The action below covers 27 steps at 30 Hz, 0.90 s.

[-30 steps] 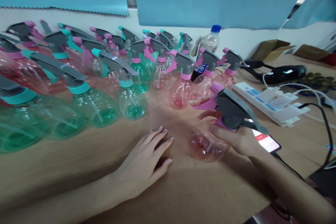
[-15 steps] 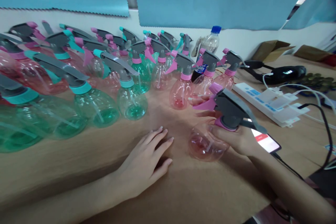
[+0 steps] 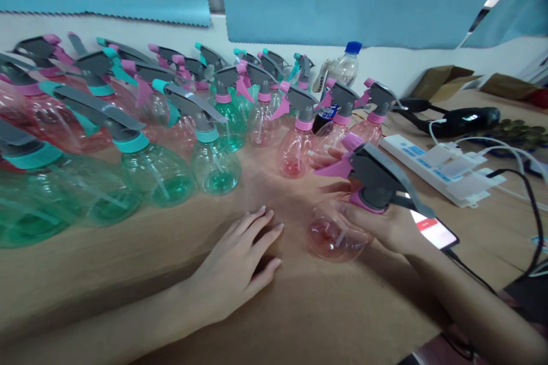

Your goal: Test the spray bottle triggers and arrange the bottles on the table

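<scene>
My right hand [image 3: 391, 228] is round the neck of a clear pink spray bottle [image 3: 331, 239] with a grey and pink trigger head. The thumb lies on the near side, and the other fingers reach out behind the trigger, partly hidden by it. The bottle leans a little, its base low at the table. My left hand [image 3: 240, 262] rests palm down on the brown table [image 3: 317, 313], fingers slightly apart and holding nothing. Beyond it stand a green spray bottle [image 3: 216, 165] with a teal collar and a pink spray bottle [image 3: 293, 151].
Several more pink and green spray bottles crowd the left and back of the table. At the right are a white power strip [image 3: 432, 165] with plugs and cables, a lit phone [image 3: 434, 231] and a black device [image 3: 466, 121]. A blue-capped drink bottle [image 3: 345, 68] stands behind.
The fingers of my right hand behind the trigger have shifted slightly up and left. The held spray bottle has moved a touch left. My left hand has stayed still.
</scene>
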Available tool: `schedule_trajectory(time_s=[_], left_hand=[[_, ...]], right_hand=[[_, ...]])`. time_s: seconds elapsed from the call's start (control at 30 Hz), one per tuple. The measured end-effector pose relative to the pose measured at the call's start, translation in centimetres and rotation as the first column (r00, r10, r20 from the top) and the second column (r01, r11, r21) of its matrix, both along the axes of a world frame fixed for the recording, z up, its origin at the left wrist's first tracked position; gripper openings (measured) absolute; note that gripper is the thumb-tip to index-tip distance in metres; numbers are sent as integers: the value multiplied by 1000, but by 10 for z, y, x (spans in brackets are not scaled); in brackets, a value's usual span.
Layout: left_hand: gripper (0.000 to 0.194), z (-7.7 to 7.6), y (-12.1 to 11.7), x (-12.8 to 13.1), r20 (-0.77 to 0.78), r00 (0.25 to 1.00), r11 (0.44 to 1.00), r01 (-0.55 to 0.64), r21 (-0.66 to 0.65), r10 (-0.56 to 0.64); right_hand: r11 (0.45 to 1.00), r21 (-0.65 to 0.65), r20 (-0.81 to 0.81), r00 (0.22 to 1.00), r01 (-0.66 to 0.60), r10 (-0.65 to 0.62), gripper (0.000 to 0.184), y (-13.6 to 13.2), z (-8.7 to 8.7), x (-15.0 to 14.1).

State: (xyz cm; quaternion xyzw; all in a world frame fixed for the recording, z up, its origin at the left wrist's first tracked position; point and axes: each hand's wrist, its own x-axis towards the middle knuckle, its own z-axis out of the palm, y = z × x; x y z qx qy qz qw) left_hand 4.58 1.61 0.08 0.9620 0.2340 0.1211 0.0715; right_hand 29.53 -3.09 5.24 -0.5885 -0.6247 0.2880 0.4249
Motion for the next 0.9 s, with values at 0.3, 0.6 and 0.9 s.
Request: schedule_trajectory(time_s=[0.3, 0.6, 0.9], left_hand=[[42, -1, 1, -2, 2, 1000, 1000, 5, 1, -5], [42, 0, 1, 0, 2, 1000, 1000, 4, 5, -4], [42, 0, 1, -1, 5, 1000, 1000, 0, -1, 0]], right_hand=[[999, -6, -25, 999, 32, -32, 21, -1, 0, 0], [999, -19, -67, 997, 47, -48, 16, -1, 1, -1], [997, -71, -143, 989, 37, -47, 12, -1, -3, 3]])
